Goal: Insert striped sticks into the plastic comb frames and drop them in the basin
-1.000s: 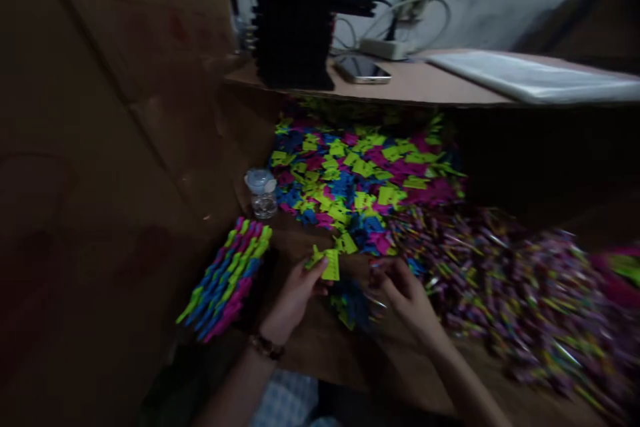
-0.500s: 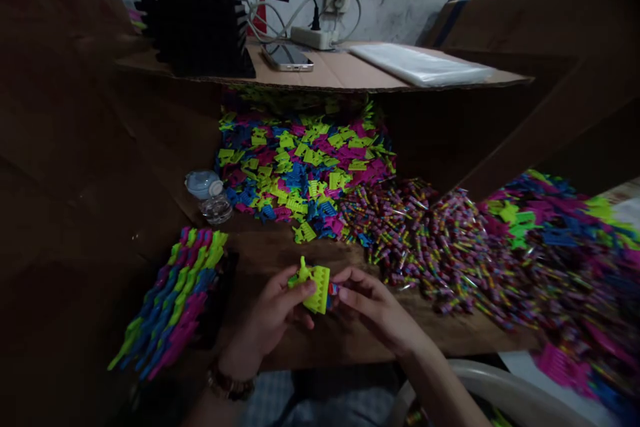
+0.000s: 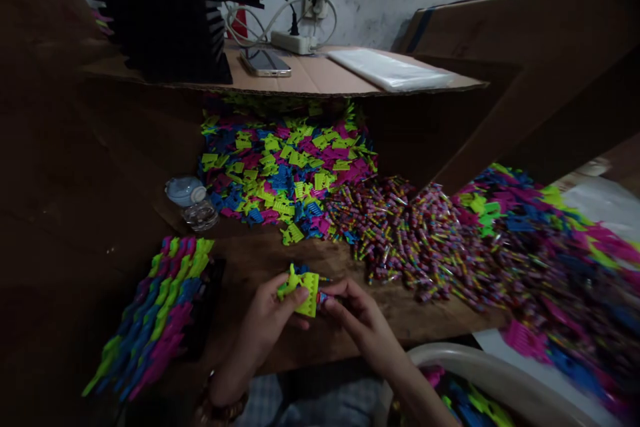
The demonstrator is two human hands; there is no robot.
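Note:
My left hand (image 3: 273,310) grips a yellow-green plastic toy piece (image 3: 309,297) with a toothed flat side, thumb on its front. Something blue shows behind the piece. My right hand (image 3: 357,310) pinches a small red and blue wrapped candy (image 3: 321,299) between thumb and fingertips, right at the toy piece's right edge. Whether the candy touches the piece I cannot tell. To the left of my hands, rows of pink, blue and yellow-green toy pieces (image 3: 155,313) stand in a black holder (image 3: 207,310).
Loose toy pieces (image 3: 280,173) heap under a cardboard shelf (image 3: 310,80). Wrapped candies (image 3: 425,240) spread to the right. A clear bottle (image 3: 193,203) is at left. On the shelf are black racks (image 3: 160,20), a phone (image 3: 265,62) and a power strip (image 3: 293,43). A tub (image 3: 450,353) stands below right.
The camera view has shifted, so the surroundings sit further left, and more of the tub shows. Both hands still hold the toy piece and the candy close together.

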